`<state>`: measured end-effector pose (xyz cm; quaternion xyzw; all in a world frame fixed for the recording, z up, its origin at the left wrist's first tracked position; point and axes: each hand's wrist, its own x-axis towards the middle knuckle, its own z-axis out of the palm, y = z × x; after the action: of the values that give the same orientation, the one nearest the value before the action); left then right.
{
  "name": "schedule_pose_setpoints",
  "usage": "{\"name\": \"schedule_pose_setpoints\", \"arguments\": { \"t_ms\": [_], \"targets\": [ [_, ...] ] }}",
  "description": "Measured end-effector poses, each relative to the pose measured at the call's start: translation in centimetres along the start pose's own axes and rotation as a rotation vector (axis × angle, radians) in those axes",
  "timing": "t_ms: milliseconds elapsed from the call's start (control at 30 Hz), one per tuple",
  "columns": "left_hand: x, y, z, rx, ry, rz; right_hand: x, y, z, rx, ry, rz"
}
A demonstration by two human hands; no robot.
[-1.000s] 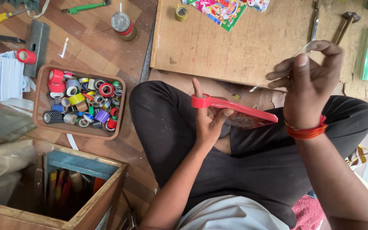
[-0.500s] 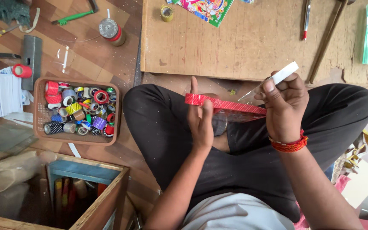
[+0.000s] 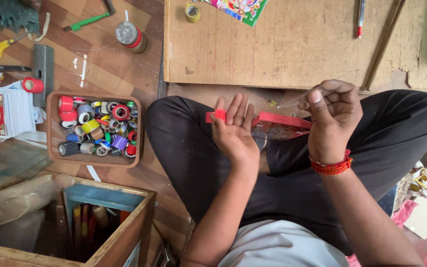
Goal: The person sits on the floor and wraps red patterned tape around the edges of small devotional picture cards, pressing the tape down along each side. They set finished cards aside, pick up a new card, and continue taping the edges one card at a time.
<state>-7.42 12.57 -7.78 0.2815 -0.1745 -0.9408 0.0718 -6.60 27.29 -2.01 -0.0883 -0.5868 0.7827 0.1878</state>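
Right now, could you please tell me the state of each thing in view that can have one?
Left hand: open, fingers spread, pressed on the red-edged frame.
Right hand: pinching a thin clear strip.
Basket: full of tape rolls.
Wooden box: open.
Scissors: closed.

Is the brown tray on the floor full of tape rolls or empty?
Full: the brown tray holds many coloured tape rolls, packed edge to edge.

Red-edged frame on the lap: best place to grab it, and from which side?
Grip the red-edged frame on its free right end, coming from the right. It lies flat across the lap; the left hand covers the left half, and the right hand hovers just above the exposed end, pinching a thin clear strip.
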Motion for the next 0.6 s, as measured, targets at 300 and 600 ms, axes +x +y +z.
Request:
{"name": "schedule_pose_setpoints", "arguments": {
  "t_ms": [300, 600],
  "targets": [
    [7.8, 3.7, 0.9, 1.527, -0.385, 0.562, -0.8, 0.5, -1.6, 0.146, 0.047, 0.012],
    [9.6, 7.1, 4.3, 1.906, -0.664, 1.154, -0.8, -0.1, -1.5, 0.282, 0.102, 0.077]
  ]
}}
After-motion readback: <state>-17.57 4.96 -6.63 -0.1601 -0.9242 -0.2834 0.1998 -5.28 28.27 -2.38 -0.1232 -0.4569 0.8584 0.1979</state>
